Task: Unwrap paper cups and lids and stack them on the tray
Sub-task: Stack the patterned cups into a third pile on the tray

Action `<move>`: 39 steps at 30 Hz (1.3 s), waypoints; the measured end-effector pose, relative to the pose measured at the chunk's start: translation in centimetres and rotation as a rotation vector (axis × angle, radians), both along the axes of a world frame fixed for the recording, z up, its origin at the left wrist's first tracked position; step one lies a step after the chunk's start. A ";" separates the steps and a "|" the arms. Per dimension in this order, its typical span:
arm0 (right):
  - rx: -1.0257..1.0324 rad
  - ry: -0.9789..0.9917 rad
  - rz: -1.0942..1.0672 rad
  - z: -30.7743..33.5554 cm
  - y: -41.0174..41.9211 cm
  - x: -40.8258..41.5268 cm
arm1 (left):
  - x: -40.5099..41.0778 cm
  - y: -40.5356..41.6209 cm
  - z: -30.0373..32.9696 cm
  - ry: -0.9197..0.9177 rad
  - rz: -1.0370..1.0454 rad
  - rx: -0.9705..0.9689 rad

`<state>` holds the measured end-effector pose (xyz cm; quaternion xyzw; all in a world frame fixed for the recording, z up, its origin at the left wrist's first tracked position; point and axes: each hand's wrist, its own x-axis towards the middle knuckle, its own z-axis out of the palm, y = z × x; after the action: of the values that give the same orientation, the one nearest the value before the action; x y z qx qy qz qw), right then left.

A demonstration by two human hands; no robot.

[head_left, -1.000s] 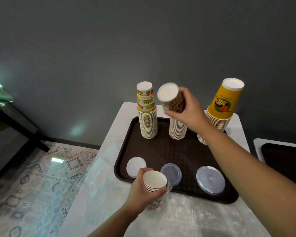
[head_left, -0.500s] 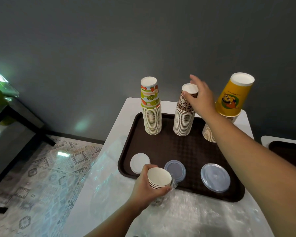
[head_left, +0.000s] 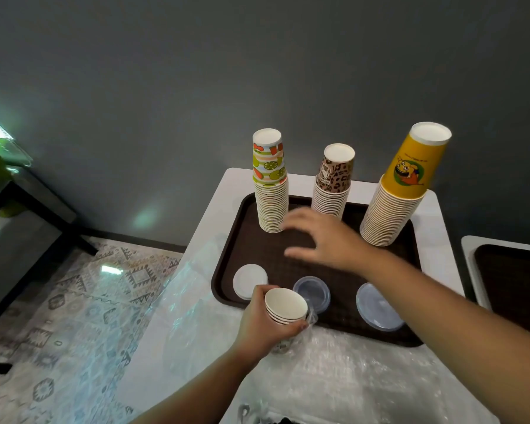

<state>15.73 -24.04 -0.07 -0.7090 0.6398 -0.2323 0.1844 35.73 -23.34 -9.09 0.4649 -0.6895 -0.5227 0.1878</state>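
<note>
Nearest us, clear plastic wrap (head_left: 343, 371) lies crumpled over the white bench (head_left: 438, 240). Just beyond it our left hand (head_left: 268, 321) has its grip clamped around a short stack of nested cups (head_left: 285, 306), mouths up, with some wrap clinging to their right side; the stack sits at the near edge of the brown tray (head_left: 248, 240).

Along the tray's near side three lids lie flat: a white lid (head_left: 249, 280) on the left, partly behind our left hand, a small clear lid (head_left: 314, 293) in the middle just right of the held cups, and a larger clear lid (head_left: 377, 307) to the right.

Over the tray's middle our right hand (head_left: 322, 237) hovers, fingers spread apart and holding nothing.

At the far side three upside-down stacks stand: a fruit-print stack (head_left: 270, 185) on the left, a leopard-print stack (head_left: 334, 185) in the middle, and a taller yellow stack (head_left: 401, 191) on the right, leaning a little.

At the right edge, a second brown tray (head_left: 514, 280) rests on another white surface.
</note>
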 end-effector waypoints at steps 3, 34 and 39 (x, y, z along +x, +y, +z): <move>0.255 0.110 0.105 -2.1 1.4 2.3 | -0.1 0.1 0.0 -0.010 0.002 -0.003; 0.548 0.196 0.171 -2.2 2.1 5.1 | -0.6 1.1 0.8 0.037 -0.032 0.024; 0.544 0.238 0.185 -2.4 2.2 5.2 | -0.8 1.2 0.6 0.049 -0.036 0.016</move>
<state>20.94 -21.88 -2.49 -0.7112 0.6282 0.0499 0.3116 34.97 -22.12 -8.47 0.4410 -0.6887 -0.5428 0.1915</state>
